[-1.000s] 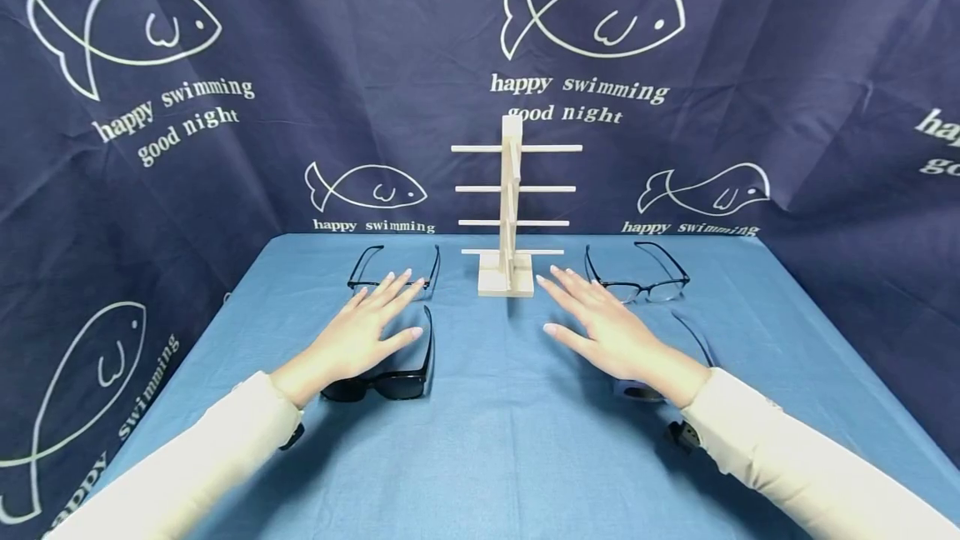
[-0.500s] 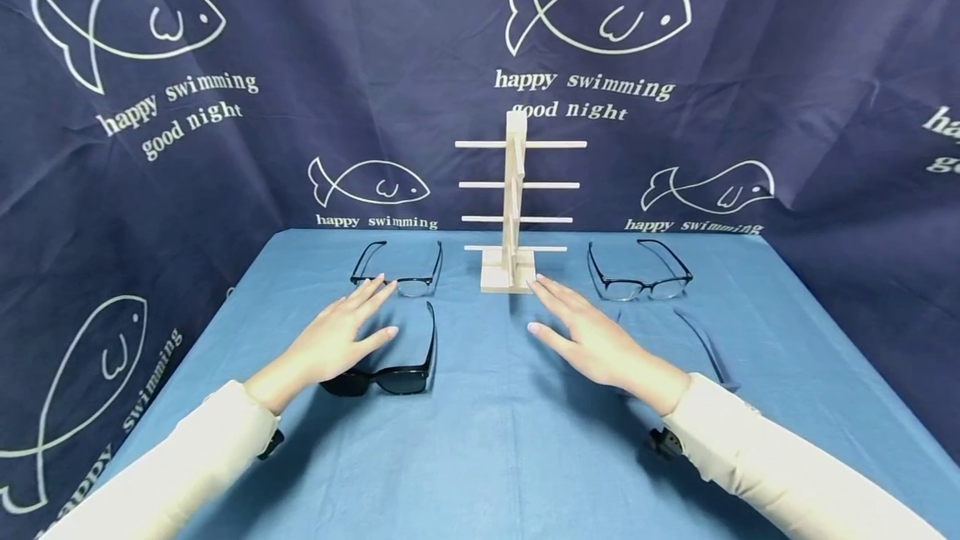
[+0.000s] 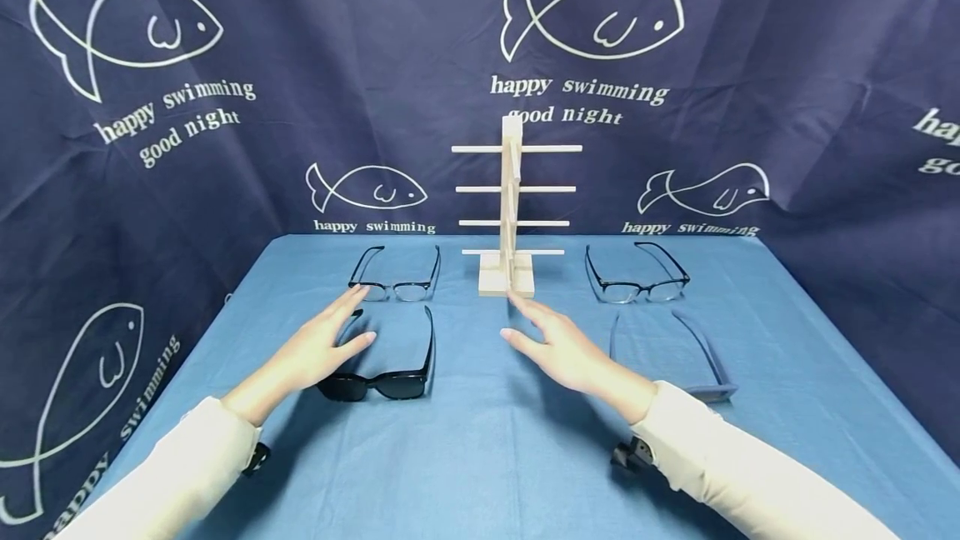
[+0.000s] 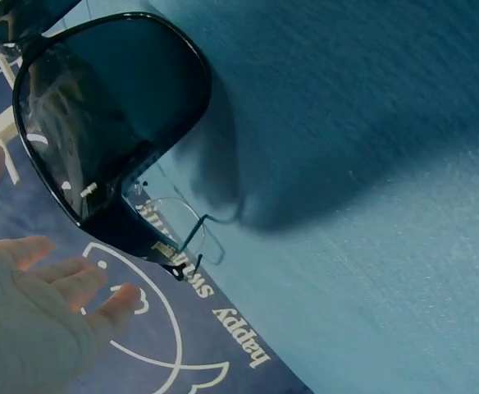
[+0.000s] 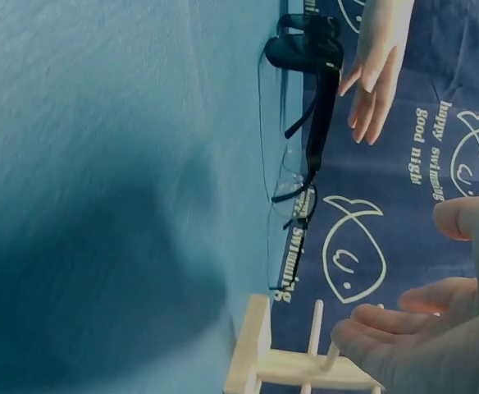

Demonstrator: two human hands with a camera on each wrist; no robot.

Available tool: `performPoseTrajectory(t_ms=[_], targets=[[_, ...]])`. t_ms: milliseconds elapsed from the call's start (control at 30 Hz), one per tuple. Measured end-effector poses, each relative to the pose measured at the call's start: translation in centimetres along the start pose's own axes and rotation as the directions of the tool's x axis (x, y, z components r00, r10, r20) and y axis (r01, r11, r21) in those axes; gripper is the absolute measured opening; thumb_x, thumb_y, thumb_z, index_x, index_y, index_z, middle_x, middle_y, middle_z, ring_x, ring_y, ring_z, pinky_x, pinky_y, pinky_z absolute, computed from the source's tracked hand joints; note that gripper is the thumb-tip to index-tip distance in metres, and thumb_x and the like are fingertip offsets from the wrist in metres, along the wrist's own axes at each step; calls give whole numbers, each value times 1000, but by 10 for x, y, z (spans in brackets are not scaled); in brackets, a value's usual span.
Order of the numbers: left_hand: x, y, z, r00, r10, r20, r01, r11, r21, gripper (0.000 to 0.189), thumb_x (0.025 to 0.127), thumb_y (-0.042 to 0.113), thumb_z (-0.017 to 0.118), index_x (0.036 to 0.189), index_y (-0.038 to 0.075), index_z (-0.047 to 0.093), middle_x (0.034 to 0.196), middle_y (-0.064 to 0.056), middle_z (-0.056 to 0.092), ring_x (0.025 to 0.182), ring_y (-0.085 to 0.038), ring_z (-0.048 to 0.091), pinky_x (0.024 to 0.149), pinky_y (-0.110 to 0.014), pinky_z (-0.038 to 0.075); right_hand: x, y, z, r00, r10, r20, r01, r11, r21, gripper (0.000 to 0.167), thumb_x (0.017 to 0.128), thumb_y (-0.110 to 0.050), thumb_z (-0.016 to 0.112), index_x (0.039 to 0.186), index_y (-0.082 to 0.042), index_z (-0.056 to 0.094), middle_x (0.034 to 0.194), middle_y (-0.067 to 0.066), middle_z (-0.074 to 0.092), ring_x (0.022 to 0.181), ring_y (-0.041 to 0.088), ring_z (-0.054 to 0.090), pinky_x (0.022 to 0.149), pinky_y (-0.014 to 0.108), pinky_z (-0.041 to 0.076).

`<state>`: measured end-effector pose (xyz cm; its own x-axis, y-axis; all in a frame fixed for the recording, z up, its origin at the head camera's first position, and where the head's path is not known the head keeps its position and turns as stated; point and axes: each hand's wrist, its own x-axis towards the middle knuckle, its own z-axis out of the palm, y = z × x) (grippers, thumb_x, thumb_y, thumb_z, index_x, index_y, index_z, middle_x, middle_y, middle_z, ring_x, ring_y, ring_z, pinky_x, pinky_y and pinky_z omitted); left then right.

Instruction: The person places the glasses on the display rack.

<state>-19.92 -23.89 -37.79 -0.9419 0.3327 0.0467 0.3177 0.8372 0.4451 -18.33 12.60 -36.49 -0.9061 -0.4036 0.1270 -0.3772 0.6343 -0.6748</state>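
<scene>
Left hand, fingers extended, holds nothing above black sunglasses on the counter (seemingly clear; overlap masks the gap); rims, not lenses, would suit gripping. Wooden rack stands rear-centre. Right hand, straight-fingered, unladen, hangs before it; blue glasses rightmost.

The right arm partly hides the blue glasses.

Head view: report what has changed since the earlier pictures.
The left hand and right hand both moved leftward, the right one uncovering more of the blue glasses. Nothing was taken hold of or let go. The wooden stand, sunglasses, left clear glasses and right clear glasses stayed put.
</scene>
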Motion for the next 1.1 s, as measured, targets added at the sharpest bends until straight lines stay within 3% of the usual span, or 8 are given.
performPoseTrajectory(t_ms=[233,467,767,1100], targets=[[-1,-7,-1,1000,2,-21,-3,999,-52,73,97,42,56,156,20,19,162,-12,17,147,-38,19,116,-64,24,2,-4,8,1000,9,-24,-7,998,55,66,98,-40,54,152,-11,31,149,15,43,127,36,52,112,48,42],[-7,-8,-4,1000,-1,1,2,998,-57,72,98,42,55,155,18,20,161,-16,18,146,-40,20,114,-65,25,4,-6,14,999,28,-35,-24,993,113,63,98,-34,56,150,-5,34,142,19,51,127,35,52,111,46,44],[-16,-10,-9,1000,-17,-7,16,998,-61,71,98,44,54,154,12,24,158,-19,24,144,-43,23,114,-65,26,10,-16,26,994,113,-8,-108,969,221,63,97,-33,59,148,-5,36,140,17,53,128,32,52,110,46,45],[-25,-17,-14,995,-96,12,97,989,-112,75,97,49,52,154,10,22,156,-25,24,140,-47,26,110,-67,30,16,-30,42,988,154,-10,-146,953,265,61,97,-31,59,147,-3,38,138,15,54,125,30,55,106,46,49]])
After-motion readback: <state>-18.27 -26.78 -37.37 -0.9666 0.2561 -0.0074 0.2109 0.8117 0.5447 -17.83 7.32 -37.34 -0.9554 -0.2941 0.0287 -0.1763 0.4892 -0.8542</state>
